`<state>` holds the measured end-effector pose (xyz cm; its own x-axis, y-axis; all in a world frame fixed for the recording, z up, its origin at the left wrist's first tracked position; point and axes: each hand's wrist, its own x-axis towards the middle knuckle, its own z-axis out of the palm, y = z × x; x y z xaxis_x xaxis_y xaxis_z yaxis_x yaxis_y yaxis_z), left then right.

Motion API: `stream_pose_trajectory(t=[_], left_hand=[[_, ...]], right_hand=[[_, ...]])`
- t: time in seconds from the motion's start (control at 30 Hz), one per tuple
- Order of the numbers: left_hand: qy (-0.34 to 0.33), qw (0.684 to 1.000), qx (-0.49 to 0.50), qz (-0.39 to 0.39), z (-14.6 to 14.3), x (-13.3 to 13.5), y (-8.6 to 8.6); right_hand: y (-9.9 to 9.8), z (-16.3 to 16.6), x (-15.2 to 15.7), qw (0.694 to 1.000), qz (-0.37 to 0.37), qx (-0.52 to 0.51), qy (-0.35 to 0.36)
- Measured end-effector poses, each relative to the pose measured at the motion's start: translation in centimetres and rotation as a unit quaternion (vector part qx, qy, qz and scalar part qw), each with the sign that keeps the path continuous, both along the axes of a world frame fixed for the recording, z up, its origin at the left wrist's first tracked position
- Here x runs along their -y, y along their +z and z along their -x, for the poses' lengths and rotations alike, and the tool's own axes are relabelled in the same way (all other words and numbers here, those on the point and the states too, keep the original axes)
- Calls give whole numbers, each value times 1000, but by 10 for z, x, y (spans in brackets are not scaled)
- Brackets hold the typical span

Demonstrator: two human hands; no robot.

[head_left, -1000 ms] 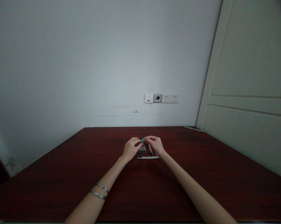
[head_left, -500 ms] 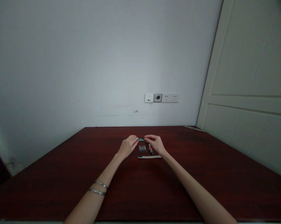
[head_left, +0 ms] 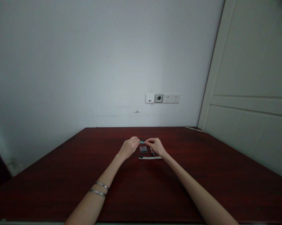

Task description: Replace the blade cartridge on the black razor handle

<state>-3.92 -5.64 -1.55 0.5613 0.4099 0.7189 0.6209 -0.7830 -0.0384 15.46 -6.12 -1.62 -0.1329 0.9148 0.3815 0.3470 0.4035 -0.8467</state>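
Note:
At the middle of the table, a small slim teal object (head_left: 142, 142) spans the gap between my hands; its kind is too small to make out. My left hand (head_left: 128, 147) is closed on its left end. At the other end, the fingertips of my right hand (head_left: 156, 146) pinch it. Just below lies a small clear case (head_left: 143, 149) with dark contents. A slim dark pen-like thing (head_left: 151, 151) with a reddish part lies beside the case, partly behind my right hand. Nearer me is a pale strip (head_left: 151, 158) with a dark left end; my right wrist hides its right end.
The dark red table (head_left: 141, 193) reaches to a pale wall (head_left: 108, 62). Sockets and a switch plate (head_left: 171, 98) sit on that wall. A pale panelled door (head_left: 248, 93) stands at the right. A thin strip (head_left: 195, 129) lies at the table's back right corner.
Both hands have come slightly nearer to me with the teal object, which now sits lower and a little tilted. My right hand covers more of the pen-like thing. The case and strip stay put.

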Motion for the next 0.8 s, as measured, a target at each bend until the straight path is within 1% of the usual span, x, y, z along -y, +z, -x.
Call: stream_pose_trajectory(t=[0.07, 0.13, 0.27, 0.37, 0.47, 0.57, 0.8], left_hand=[[5, 1000, 11, 21, 0, -1, -2], [21, 998, 28, 58, 0, -4, -5], [54, 981, 68, 174, 0, -11, -16], [35, 960, 93, 264, -1, -16, -24], [3, 937, 114, 331, -3, -20, -29], [-10, 924, 118, 363, -5, -24, -33], [-13, 921, 105, 374, -7, -27, -36]], right_hand=[[-1, -3, -4, 999, -16, 31, -16], [-4, -9, -9, 996, -41, 70, -41], [-11, -19, -19, 981, -70, 148, -102], [-16, -20, -24, 972, -80, 202, -94], [-19, -15, -26, 965, -70, 238, -90], [-21, -10, -28, 960, -54, 258, -96], [-31, -5, -33, 957, -38, 274, -85]])
